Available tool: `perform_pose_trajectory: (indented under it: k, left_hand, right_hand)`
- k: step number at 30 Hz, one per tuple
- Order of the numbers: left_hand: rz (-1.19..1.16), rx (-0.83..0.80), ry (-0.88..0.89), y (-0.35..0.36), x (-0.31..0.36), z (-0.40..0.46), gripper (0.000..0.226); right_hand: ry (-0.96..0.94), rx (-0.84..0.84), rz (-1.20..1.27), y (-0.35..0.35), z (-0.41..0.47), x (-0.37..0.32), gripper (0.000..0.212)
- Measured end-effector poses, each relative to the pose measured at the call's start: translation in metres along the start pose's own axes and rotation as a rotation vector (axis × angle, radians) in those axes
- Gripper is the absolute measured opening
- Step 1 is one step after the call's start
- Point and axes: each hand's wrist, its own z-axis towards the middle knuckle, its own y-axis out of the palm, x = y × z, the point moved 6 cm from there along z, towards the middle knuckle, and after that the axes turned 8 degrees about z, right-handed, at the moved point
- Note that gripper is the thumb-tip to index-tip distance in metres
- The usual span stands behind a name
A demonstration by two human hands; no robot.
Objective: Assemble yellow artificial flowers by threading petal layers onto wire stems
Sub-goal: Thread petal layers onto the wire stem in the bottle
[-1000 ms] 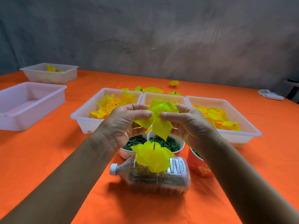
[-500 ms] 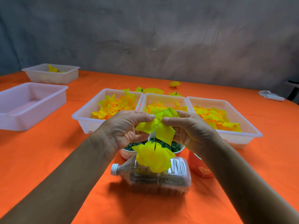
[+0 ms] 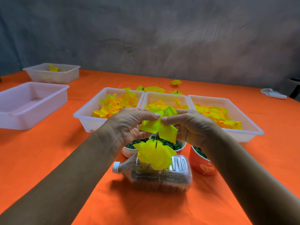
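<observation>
Pinching petal layer point(image 3: 158, 127) — both grips

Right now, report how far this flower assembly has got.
Done: one petal layer already sits on the wire stem standing in the plastic bottle, and finished flowers lie behind the trays. In hand: left hand and right hand pinch a second petal layer at the stem's top. Left: seating it, then the trays' loose petals.
</observation>
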Motion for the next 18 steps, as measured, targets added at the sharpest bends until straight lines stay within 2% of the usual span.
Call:
perform_pose_trajectory:
  k: [2, 4, 5, 9, 12, 16, 18]
  left_hand:
    - [-0.017, 0.030, 0.013, 0.001, 0.001, -0.001, 0.050]
    - [-0.017, 0.023, 0.001, 0.003, 0.000, -0.002, 0.050]
    - [-0.018, 0.016, -0.009, 0.002, -0.003, 0.000, 0.049]
    - [-0.013, 0.010, -0.042, 0.001, -0.009, -0.001, 0.043]
    - [-0.032, 0.010, -0.048, -0.001, -0.011, 0.000, 0.047]
    - [-0.046, 0.011, -0.067, -0.001, -0.016, -0.001, 0.051]
    - [-0.035, 0.015, -0.067, -0.001, -0.018, -0.003, 0.060]
  right_hand:
    - [0.003, 0.014, 0.002, -0.002, -0.001, -0.003, 0.050]
    - [0.026, 0.021, -0.005, -0.004, 0.000, -0.001, 0.066]
    - [0.037, 0.021, -0.008, -0.005, 0.000, 0.000, 0.068]
    - [0.071, 0.008, -0.009, -0.005, 0.003, 0.005, 0.046]
    - [0.075, 0.004, -0.015, -0.004, 0.005, 0.007, 0.038]
    - [0.071, 0.054, -0.014, -0.007, 0.008, 0.011, 0.046]
    - [0.065, 0.047, -0.008, -0.007, 0.010, 0.012, 0.044]
